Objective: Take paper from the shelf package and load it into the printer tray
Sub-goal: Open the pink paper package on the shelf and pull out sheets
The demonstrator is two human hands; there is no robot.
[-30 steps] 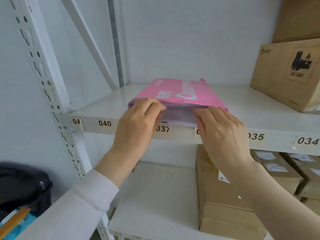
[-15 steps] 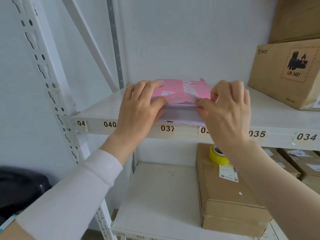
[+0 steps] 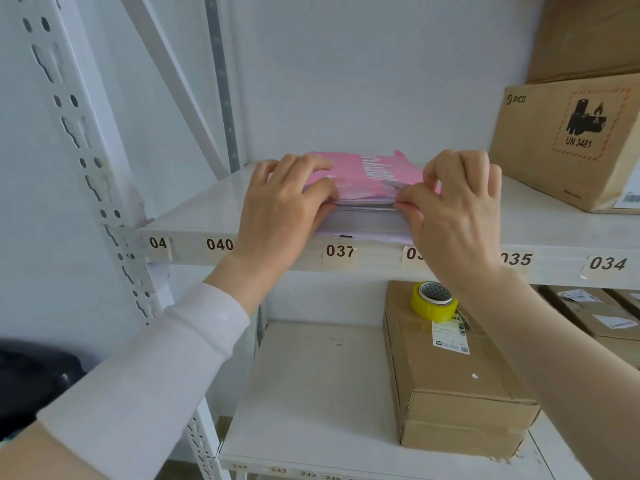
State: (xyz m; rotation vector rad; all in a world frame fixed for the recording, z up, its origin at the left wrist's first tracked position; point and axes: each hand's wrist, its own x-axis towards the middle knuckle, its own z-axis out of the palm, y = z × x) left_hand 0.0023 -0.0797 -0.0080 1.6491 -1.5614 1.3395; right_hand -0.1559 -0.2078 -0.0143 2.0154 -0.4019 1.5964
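Pink package (image 3: 360,174) wrapper pinched by left hand (image 3: 280,216) and right hand (image 3: 453,216).

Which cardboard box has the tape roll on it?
The long box on the lower shelf, under label 035; a yellow tape roll sits on its far end. The others carry none.

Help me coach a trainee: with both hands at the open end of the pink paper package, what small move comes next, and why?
Probably draw a thin batch of sheets toward the shelf edge. Both the left hand and right hand pinch the white paper stack under the pink paper package flap, already separated.
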